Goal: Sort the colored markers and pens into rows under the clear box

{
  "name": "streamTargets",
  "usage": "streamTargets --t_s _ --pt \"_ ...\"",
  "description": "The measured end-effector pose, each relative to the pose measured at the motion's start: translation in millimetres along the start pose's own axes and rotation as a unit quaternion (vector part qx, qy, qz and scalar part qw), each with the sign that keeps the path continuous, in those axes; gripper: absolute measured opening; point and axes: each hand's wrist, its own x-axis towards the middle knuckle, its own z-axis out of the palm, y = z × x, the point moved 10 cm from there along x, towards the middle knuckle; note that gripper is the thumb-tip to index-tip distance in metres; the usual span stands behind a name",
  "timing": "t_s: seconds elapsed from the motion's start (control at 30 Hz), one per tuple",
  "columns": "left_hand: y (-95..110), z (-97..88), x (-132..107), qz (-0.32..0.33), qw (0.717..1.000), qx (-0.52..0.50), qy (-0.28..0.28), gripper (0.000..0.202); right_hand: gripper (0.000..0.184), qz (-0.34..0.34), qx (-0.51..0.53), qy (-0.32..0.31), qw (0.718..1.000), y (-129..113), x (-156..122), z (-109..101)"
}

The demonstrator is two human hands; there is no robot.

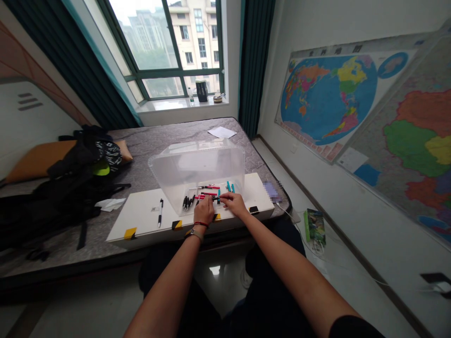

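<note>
My left hand (204, 210), with a red string and a watch on the wrist, is closed in a pinch at the front of the white box. Close beside it on the right, my right hand (233, 203) has its fingertips pinched together. Between the two hands runs a small black pen part (215, 198), which both seem to grip; its details are too small to make out. Around them lie several black pen parts (189, 202), red pieces (210, 193) and teal pieces (230, 187). A whole white-and-black pen (160, 213) lies apart on the left.
A translucent plastic bin (197, 164) stands just behind the pen pieces. The white box (137, 211) with yellow-black tape rests on a grey mattress (141, 141). A black backpack (77, 164) lies left; a cable (292, 218) trails off right near a green box (314, 226).
</note>
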Motion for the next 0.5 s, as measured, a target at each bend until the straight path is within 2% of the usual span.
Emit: streamTargets --t_s 0.5 --pt "-2.2 -0.5 0.8 -0.003 1.0 -0.001 0.001 0.036 0.034 0.004 -0.002 -0.007 1.0 5.5 2.5 -0.2"
